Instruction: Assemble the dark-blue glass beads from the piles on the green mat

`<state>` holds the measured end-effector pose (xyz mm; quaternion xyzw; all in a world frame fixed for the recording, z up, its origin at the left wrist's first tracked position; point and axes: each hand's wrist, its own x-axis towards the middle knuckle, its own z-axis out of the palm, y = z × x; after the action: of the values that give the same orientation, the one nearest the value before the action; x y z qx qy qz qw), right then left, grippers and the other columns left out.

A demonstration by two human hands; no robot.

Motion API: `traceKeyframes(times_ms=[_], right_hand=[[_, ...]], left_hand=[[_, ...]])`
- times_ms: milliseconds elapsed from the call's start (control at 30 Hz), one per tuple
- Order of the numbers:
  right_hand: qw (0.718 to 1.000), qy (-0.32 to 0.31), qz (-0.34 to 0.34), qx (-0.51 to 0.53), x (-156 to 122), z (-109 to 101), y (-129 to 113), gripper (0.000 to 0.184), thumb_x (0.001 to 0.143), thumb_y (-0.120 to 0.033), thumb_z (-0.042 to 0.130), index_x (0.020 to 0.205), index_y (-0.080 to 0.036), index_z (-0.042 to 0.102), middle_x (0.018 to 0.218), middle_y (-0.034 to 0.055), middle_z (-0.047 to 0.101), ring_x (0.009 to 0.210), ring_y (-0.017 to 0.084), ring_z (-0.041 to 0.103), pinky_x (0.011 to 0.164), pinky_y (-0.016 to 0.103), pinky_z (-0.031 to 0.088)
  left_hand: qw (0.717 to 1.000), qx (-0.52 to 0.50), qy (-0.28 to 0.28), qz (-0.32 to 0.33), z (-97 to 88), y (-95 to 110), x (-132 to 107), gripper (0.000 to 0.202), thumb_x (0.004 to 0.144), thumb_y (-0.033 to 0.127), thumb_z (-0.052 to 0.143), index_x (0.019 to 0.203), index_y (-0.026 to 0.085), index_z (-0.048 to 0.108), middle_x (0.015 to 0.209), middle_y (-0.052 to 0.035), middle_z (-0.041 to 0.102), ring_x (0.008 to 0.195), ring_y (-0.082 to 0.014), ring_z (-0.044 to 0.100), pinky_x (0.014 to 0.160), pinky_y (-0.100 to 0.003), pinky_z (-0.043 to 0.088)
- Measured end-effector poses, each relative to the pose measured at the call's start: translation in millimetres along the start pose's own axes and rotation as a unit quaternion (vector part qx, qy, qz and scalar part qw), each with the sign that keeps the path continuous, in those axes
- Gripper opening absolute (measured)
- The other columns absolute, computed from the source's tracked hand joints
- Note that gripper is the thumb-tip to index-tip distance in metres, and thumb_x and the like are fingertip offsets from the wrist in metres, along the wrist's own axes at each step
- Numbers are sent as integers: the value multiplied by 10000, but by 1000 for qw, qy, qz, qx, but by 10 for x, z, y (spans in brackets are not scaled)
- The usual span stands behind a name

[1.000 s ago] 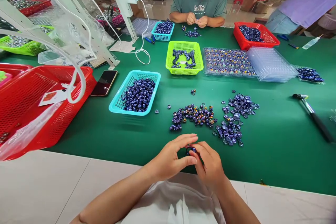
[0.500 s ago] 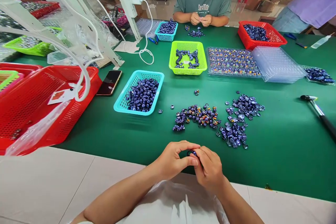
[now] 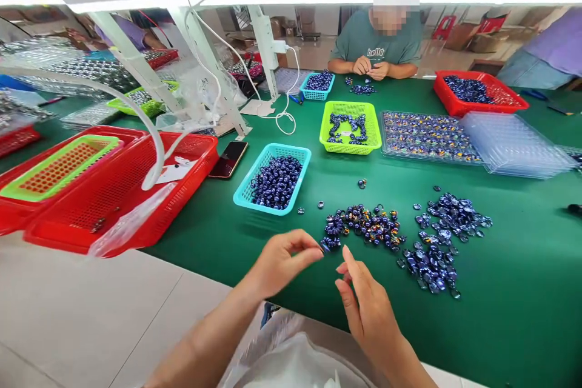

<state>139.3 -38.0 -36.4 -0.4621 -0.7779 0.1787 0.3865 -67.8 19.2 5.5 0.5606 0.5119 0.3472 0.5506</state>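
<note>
My left hand (image 3: 279,262) is pinched shut, thumb against forefinger, on a small dark blue piece at its fingertips, just above the green table (image 3: 500,291). A hand's width to the right, my right hand (image 3: 364,306) is open with its fingers stretched upward and nothing in them. Just beyond both hands lies a loose heap of dark blue pieces with coloured specks (image 3: 364,224). A second, shinier heap (image 3: 436,236) lies to its right. The teal basket (image 3: 240,197) of blue pieces stands further back and left.
A red basket (image 3: 118,206) and a phone (image 3: 228,159) lie at the left. A lime basket (image 3: 327,133), a filled clear tray (image 3: 427,133) and stacked clear trays (image 3: 513,145) stand behind. A person in a green shirt (image 3: 377,42) works opposite. A white bag (image 3: 295,364) lies on my lap.
My hands, joined on one small blue piece before, have come apart; the left keeps the pinch and the right has opened. The camera has tilted up and swung left.
</note>
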Motion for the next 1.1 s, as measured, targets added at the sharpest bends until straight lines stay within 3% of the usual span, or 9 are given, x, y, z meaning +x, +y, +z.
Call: traceKeyframes(times_ms=[133,267,333,467,667,733,833,967,1100], right_hand=[[995,17,73,-60,-18,-140,196,468,1007,-225,426,1474,-229,392,1018,88,658,848,195,671,666,305,568],[980,34,84,-179,0,-331,468,336,996,-240,454,1317,-221,554,1081,113,660,965,258,645,787,398,546],[971,13,70,-229,63,-365,562,292,984,-203,463,1244,-214,596,1068,112,661,984,275,616,809,418,522],[948,-66,35,-309,260,-300,660,201,931,-99,491,1005,-175,662,972,125,637,899,270,559,750,389,473],[942,-87,31,-322,298,-252,633,174,885,-82,524,772,-168,626,845,104,582,813,242,511,710,365,423],[962,-74,48,-260,206,-288,572,150,895,-122,526,799,-176,628,853,80,576,819,225,523,722,355,439],[988,-9,154,-21,50,-310,449,112,926,-221,547,871,-203,643,912,50,577,833,189,559,708,313,473],[921,107,261,268,-106,-170,274,145,933,-331,593,882,-202,636,960,43,538,864,171,586,733,293,527],[857,176,296,384,-187,11,155,144,914,-336,631,865,-201,640,1021,49,499,887,162,576,751,300,544]], left_hand=[[944,172,273,66,-600,105,305,225,810,404,714,895,197,736,890,-44,754,805,-206,677,782,-314,517],[905,266,319,90,-870,129,543,407,815,399,703,1178,217,684,1288,-97,671,994,-276,688,886,-402,530],[907,260,301,137,-744,105,561,445,831,391,688,1234,210,647,1382,-113,605,1062,-285,674,937,-427,530],[933,223,174,223,-155,4,454,321,885,321,642,1181,197,664,1337,-121,637,1177,-274,631,1039,-439,487],[963,146,-7,229,481,-201,254,217,877,224,650,1080,231,725,1193,-103,721,1150,-258,645,1022,-427,499],[971,120,-32,205,553,-256,190,255,876,225,646,1121,241,719,1204,-99,715,1130,-253,646,993,-420,517],[984,70,-61,149,641,-300,98,346,854,234,671,1198,251,690,1206,-95,706,1050,-236,665,928,-384,547],[992,-51,-106,53,795,-278,9,354,824,257,716,1174,207,697,1073,-87,739,936,-218,685,878,-345,548],[967,-227,-111,-38,894,-225,-32,276,786,330,775,996,155,737,894,-61,748,839,-186,672,835,-322,539]])
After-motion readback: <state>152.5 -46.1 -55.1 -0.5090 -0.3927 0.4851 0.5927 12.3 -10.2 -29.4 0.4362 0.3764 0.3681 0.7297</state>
